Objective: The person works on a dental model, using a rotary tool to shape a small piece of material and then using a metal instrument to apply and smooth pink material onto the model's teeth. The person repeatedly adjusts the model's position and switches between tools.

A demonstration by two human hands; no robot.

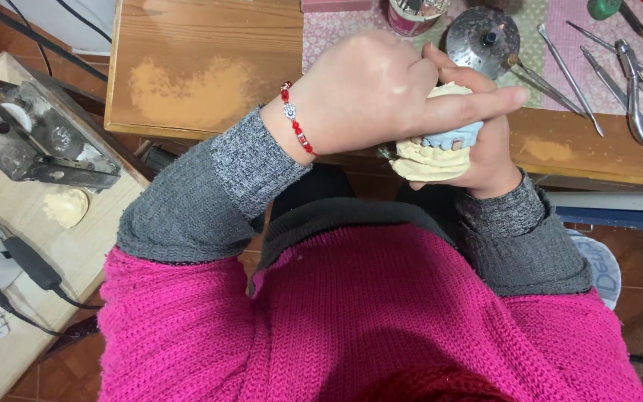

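Both hands meet just in front of the wooden counter (210,82), over the person's lap. The left hand (381,93) lies on top, its fingers closed over a cream plaster dental cast (429,160) with a pale blue piece (452,138) set among its teeth; the extended finger runs across the top of the cast toward the right. The right hand (493,160) cups the cast from below and behind, closed around it, though most of that hand is hidden by the cast and by the left hand. A red beaded bracelet (297,119) circles the left wrist, above a grey cuff and a pink knitted sweater (351,320). On the counter just beyond the hands stands a small metal burner (481,37) on a patterned cloth (336,30), with a round container (411,15) beside it — and further right a row of metal dental instruments (619,74). To the left, on a lower side counter (83,253), lie a second plaster cast (66,207), a dark metal device (31,138), and a black handpiece with its cord (27,260).
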